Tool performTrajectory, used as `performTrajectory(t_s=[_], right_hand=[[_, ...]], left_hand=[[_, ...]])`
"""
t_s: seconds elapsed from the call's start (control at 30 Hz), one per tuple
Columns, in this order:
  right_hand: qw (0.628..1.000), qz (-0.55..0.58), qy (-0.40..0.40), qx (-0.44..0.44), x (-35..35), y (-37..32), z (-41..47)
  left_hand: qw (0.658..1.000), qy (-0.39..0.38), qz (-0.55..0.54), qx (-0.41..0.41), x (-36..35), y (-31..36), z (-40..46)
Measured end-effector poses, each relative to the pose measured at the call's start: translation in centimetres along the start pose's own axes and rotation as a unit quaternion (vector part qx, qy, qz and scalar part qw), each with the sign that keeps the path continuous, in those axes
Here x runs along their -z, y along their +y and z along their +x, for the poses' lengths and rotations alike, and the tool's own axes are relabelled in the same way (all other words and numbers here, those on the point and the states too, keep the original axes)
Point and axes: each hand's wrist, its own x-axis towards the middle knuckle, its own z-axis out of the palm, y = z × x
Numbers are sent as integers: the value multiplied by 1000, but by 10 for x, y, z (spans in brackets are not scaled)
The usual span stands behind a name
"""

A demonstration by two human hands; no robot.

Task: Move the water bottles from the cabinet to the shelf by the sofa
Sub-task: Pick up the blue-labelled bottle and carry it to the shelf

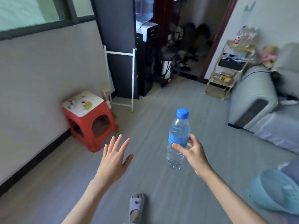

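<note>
Head view: right hand [192, 151] fingers pinching water bottle [178, 138] upright; left hand [113, 157] fingers spread; shelf [229, 68] blurred.

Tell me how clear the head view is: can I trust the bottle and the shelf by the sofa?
Head view: bottle in the right hand is sharp; shelf is smeared by blur, its contents unreadable; wide-angle lens bends walls at the edges; light is soft, no glare.

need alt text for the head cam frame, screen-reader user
A person's right hand holds an upright clear water bottle with a blue cap and label above a grey floor, while the left hand is open and empty. Ahead right, a gold tiered shelf stands beside a grey sofa; a red stool sits left.
</note>
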Motion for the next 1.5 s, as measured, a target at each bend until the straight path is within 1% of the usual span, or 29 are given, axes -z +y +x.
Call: performTrajectory(t_s=[0.17,0.23,0.33,0.43,0.57,0.73,0.8,0.97,1.07,1.3,1.4,1.5], right_hand=[[993,18,117,-20,33,0,113],[988,25,147,-25,42,-5,153],[984,29,174,-30,60,-12,207],[979,34,199,-37,80,-11,256],[972,42,227,-48,114,2,327],[970,39,235,-52,178,17,439],[969,43,237,-46,210,11,487],[965,53,255,-36,290,-7,604],[962,65,261,-47,326,-6,660],[960,67,265,-60,397,17,795],[962,58,259,-66,433,24,864],[958,52,275,-64,475,22,934]], left_hand=[[998,-27,-6,-64,-11,21,150],[996,-15,-13,-92,-10,32,207],[990,-24,-9,-136,-11,53,286],[984,-38,-15,-172,-26,73,352],[979,-62,-13,-194,-52,99,436],[979,-54,-3,-199,-78,147,558],[980,-53,2,-193,-81,173,609],[977,-40,-10,-208,-83,247,727],[975,-53,-19,-214,-96,286,783],[968,-101,-20,-228,-153,360,924],[966,-84,-31,-241,-168,395,1010],[964,-67,-33,-254,-175,439,1099]])
